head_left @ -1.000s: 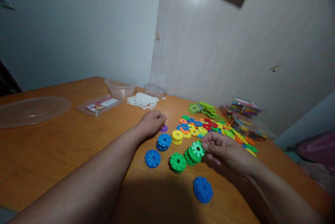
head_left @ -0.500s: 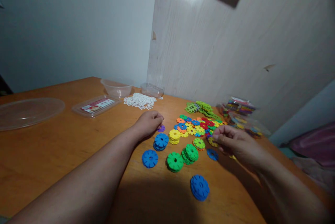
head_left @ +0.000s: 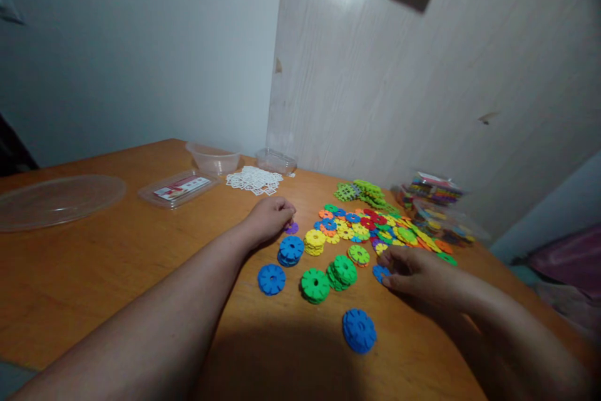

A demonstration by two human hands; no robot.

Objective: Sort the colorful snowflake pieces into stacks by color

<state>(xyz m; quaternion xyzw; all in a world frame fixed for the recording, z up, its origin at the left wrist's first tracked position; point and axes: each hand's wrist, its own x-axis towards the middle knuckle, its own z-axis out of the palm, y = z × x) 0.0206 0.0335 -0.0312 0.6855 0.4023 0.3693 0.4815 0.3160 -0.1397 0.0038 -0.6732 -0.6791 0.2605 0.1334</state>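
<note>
My left hand [head_left: 271,221] rests on the table with its fingers curled closed; whatever is inside them is hidden. A purple flower-shaped disc [head_left: 292,228] peeks out under its fingertips. My right hand [head_left: 410,269] is at a single blue disc [head_left: 380,273] lying flat, its thumb and fingers apart around the near edge. Between the hands stand small stacks of notched discs: blue [head_left: 290,249], yellow [head_left: 314,241], green [head_left: 314,284], another green [head_left: 343,271], and a lime one [head_left: 359,255] over orange. Closer to me are a blue disc [head_left: 271,279] and a blue stack [head_left: 359,329].
A mixed heap of coloured discs [head_left: 370,223] spreads behind the stacks, with lime-green pieces [head_left: 369,191] beyond. White square pieces [head_left: 255,180], a clear bowl [head_left: 213,159], a clear box [head_left: 276,162] and lids [head_left: 61,201] stand left. Packed containers [head_left: 432,191] sit at the right edge.
My right hand has come down and nearer, from beside a yellow disc at the heap to the blue disc. The left hand stays where it was. The view has shifted slightly.
</note>
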